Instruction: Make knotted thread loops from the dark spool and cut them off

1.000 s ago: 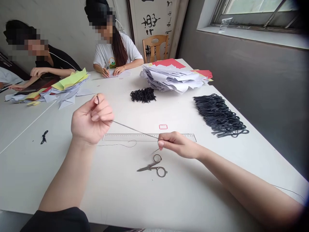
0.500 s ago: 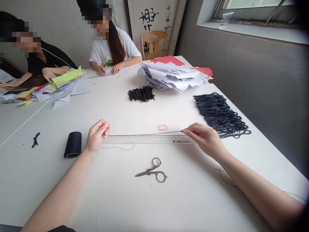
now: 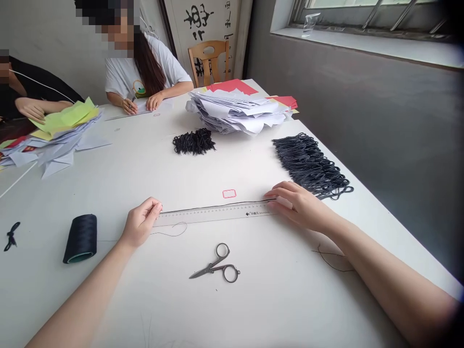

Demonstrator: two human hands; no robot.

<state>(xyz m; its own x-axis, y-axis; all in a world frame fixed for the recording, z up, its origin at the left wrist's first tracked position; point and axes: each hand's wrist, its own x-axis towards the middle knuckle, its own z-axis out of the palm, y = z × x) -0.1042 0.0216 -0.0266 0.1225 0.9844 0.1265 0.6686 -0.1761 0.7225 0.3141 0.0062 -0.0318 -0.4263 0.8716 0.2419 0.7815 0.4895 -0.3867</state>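
Observation:
My left hand (image 3: pixel 140 220) is closed in a pinch on a dark thread (image 3: pixel 213 207) at the left end of a clear ruler (image 3: pixel 203 217). The thread runs nearly straight along the ruler's upper edge. At the ruler's right end, my right hand (image 3: pixel 295 203) has its thumb and fingers apart around the thread's other end. Below the ruler lies a pair of metal scissors (image 3: pixel 215 267), blades towards the left. A spool of black thread (image 3: pixel 81 237) rests left of my left hand, and a fine thread trails from it under my left arm.
Looped black cords (image 3: pixel 308 162) lie in a row beyond my right hand. Behind are a bundle of short black cords (image 3: pixel 194 141) and a paper stack (image 3: pixel 239 113). A small knotted cord (image 3: pixel 12 237) lies far left. Two people sit across the table, one writing.
My right hand has loosened from a pinch on the thread, its fingers now parted. The thread has come down to the ruler's edge. The view has swung right.

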